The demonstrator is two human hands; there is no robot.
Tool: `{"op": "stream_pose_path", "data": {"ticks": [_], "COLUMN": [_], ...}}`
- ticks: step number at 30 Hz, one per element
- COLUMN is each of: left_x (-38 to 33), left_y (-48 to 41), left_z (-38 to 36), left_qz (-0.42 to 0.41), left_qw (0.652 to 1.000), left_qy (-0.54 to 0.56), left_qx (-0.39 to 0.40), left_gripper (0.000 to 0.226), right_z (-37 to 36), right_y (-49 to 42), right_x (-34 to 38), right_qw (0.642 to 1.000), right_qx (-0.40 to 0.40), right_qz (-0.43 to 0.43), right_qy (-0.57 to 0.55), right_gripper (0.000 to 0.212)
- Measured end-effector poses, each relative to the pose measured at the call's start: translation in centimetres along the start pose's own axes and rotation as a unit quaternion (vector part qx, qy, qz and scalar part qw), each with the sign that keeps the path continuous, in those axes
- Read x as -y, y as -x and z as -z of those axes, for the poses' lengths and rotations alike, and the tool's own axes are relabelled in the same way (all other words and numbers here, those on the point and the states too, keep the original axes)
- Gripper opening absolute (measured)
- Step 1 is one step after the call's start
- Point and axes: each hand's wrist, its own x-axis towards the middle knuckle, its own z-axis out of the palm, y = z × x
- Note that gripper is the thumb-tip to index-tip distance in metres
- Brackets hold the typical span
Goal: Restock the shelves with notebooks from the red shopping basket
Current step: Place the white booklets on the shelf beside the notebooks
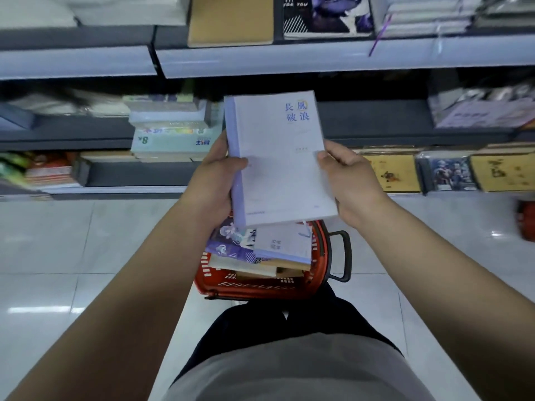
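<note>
We held one pale notebook (278, 160) in both hands, above the red basket (260, 282) and in front of the shelves (289, 57).

The floor (58, 256) was glossy pale tile with visible seams, and the basket stood on it just ahead of our legs, its black handle (344, 256) folded out to the right. Our left hand (214, 180) gripped the notebook's purple spine edge, thumb curled over the cover; our right hand (347, 180) gripped the opposite edge, thumb on the cover. More notebooks (260, 250) lay stacked in the basket directly under the held one. The shelves ran across the view in grey tiers. A bare grey stretch of the middle tier (373, 117) lay just behind the notebook's upper right corner, between a stack of pads (170, 134) on the left and wrapped items (483, 108) on the right. Yellow-covered books (399, 172) lined the lower tier at right.
</note>
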Motion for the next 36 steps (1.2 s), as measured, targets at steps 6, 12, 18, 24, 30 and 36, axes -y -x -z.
{"op": "stream_pose_path", "data": {"ticks": [6,12,18,24,30,36], "left_x": [-2.2,-4.1,-5.3,-6.2,-6.8,-7.2], "left_y": [1.6,3.0,3.6,3.4,2.5,0.9], "left_z": [-1.9,-4.2,-6.9,-9.4,-11.6,-14.1], "left_qz": [-0.019,-0.043,-0.059,-0.065,-0.052,-0.019], "left_qw": [0.999,0.996,0.993,0.991,0.99,0.993], "left_qy": [-0.027,-0.019,0.0,-0.016,-0.022,-0.008], "left_qx": [0.031,0.076,0.105,0.12,0.128,0.114], "left_gripper": [0.061,0.064,0.07,0.069,0.07,0.074], "right_z": [1.2,2.7,4.2,5.9,7.6,9.2], "right_y": [1.4,2.5,2.4,1.6,0.4,-1.7], "right_x": [2.2,5.2,8.0,10.8,12.9,14.7], "right_qw": [1.0,0.999,0.996,0.994,0.993,0.992], "right_qx": [-0.008,-0.03,-0.065,-0.072,-0.077,-0.081], "right_qz": [0.023,0.043,0.063,0.067,0.07,0.071], "right_qy": [-0.005,-0.01,-0.023,-0.041,-0.059,-0.065], "right_gripper": [0.026,0.021,0.019,0.018,0.024,0.021]}}
